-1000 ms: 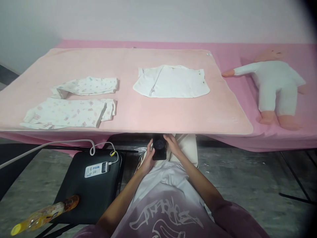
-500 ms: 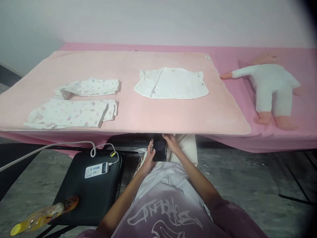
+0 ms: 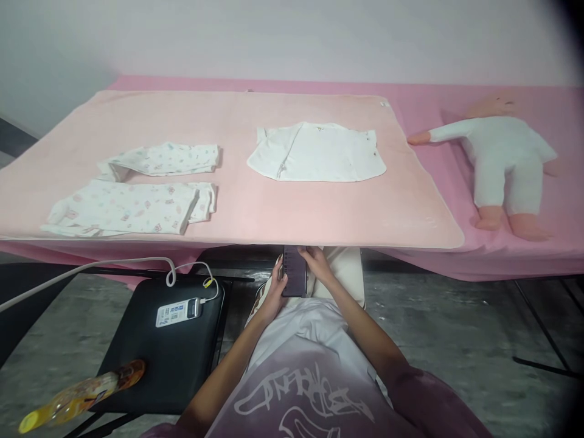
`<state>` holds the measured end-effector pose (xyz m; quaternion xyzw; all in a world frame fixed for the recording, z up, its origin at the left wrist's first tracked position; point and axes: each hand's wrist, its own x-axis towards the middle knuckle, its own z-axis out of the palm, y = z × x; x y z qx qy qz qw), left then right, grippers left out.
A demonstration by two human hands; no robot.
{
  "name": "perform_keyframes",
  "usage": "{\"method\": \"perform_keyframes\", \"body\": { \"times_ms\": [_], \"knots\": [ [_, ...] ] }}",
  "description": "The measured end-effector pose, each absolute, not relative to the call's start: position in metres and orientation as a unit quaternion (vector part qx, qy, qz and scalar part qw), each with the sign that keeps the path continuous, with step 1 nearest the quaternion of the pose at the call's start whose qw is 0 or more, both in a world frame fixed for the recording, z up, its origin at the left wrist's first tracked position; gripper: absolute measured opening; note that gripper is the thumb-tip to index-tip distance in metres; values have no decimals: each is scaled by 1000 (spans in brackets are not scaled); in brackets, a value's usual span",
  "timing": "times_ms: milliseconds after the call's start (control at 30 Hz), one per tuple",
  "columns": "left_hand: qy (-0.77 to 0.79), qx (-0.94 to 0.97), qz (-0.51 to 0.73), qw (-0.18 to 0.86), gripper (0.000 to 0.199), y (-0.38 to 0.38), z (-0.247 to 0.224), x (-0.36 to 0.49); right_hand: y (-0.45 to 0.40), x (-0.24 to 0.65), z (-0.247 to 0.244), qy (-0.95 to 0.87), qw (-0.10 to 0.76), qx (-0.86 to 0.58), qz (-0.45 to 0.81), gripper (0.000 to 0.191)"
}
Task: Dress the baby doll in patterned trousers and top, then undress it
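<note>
A dark smartphone (image 3: 294, 274) is held upright over my lap, just below the table's front edge. My left hand (image 3: 274, 287) grips its left side, thumb on the edge. My right hand (image 3: 316, 263) holds its upper right side, with fingertips partly hidden under the table edge. Beyond, on a peach mat (image 3: 255, 213), a small white baby top (image 3: 319, 153) lies flat. To its left are folded printed baby clothes: a larger piece (image 3: 123, 207) in front and a narrower one (image 3: 168, 159) behind.
A baby doll (image 3: 508, 152) in white lies on the pink cloth (image 3: 566, 231) at the right. On a black stool (image 3: 168, 359) at the lower left are a white power bank (image 3: 176, 312) with a cable (image 3: 150, 260) and a yellow-capped drink bottle (image 3: 91, 392).
The phone's screen has changed from nearly black with a faint round shape to a dim purplish page with lines down its left side. Both hands keep their hold; the view shifts slightly.
</note>
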<state>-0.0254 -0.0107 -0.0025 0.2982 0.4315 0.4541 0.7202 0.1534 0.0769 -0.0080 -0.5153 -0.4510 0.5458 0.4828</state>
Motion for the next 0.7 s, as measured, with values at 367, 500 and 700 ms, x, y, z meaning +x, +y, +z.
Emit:
{"method": "perform_keyframes", "body": {
  "times_ms": [367,500,700],
  "knots": [
    [423,292,450,730,89,-10,-1,-26,75,155,-7,-450,483,-516,546,45],
    [439,318,459,704,86,-9,-3,-26,72,163,-6,-451,487,-514,543,45],
    [459,286,463,702,85,-2,-11,-26,50,178,-13,-460,474,-510,551,53]
  ]
}}
